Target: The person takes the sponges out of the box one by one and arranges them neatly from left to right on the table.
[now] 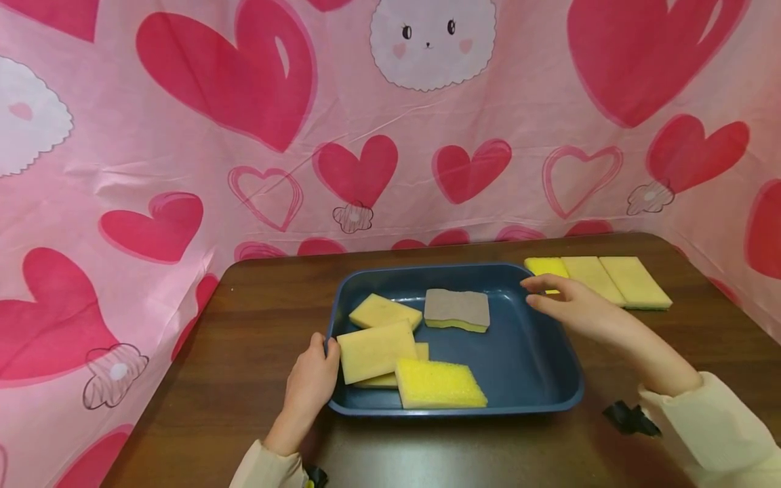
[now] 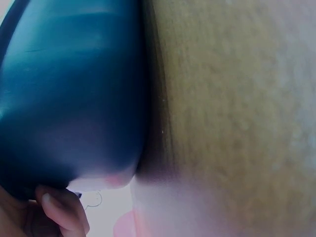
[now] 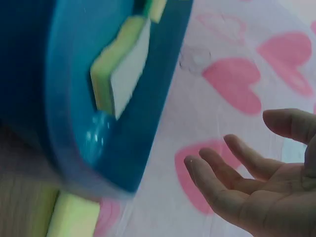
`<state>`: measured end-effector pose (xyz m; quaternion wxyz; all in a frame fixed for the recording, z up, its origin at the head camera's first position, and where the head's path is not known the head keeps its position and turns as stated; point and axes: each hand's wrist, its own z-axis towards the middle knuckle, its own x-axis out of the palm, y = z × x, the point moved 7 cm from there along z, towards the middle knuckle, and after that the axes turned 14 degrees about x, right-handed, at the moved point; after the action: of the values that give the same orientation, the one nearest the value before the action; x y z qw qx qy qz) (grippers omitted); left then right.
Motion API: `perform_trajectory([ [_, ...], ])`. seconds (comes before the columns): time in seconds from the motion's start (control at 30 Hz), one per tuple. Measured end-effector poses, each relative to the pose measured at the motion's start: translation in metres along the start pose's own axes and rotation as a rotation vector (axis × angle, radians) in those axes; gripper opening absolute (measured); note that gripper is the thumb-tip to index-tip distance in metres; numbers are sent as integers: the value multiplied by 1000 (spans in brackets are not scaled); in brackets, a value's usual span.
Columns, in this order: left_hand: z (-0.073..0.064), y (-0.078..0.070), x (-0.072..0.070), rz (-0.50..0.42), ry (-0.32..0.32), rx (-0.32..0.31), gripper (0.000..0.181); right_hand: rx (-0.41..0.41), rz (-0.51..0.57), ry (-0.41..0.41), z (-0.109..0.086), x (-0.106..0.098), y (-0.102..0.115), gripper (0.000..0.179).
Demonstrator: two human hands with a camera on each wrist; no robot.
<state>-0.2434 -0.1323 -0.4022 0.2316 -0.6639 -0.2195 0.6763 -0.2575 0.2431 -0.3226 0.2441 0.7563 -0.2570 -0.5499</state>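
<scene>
A dark blue rectangular tray stands on the table. At its left side, my left hand grips the rim; the left wrist view shows its fingers curled at the tray's edge. Inside lie a grey-topped sponge, a bright yellow sponge and several pale yellow sponges, some overlapping at the left. Over the tray's back right corner hovers my right hand. Its fingers are loosely spread with nothing between them, as the right wrist view shows.
Three sponges lie side by side on the brown wooden table, behind and right of the tray. A pink cloth with hearts hangs behind the table and along its sides.
</scene>
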Motion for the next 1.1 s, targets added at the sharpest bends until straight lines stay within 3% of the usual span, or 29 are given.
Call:
perform_trajectory([
  [0.27,1,1,0,-4,1,-1,33,-85,-2,135,-7,46,20,49],
  [0.53,1,1,0,-5,4,-1,33,-42,27,223,-6,80,23,48],
  [0.87,1,1,1,-7,3,-3,33,-74,-65,268,0,109,26,48],
  [1.1,2,1,1,-9,2,-4,33,-44,-72,282,4,118,25,48],
])
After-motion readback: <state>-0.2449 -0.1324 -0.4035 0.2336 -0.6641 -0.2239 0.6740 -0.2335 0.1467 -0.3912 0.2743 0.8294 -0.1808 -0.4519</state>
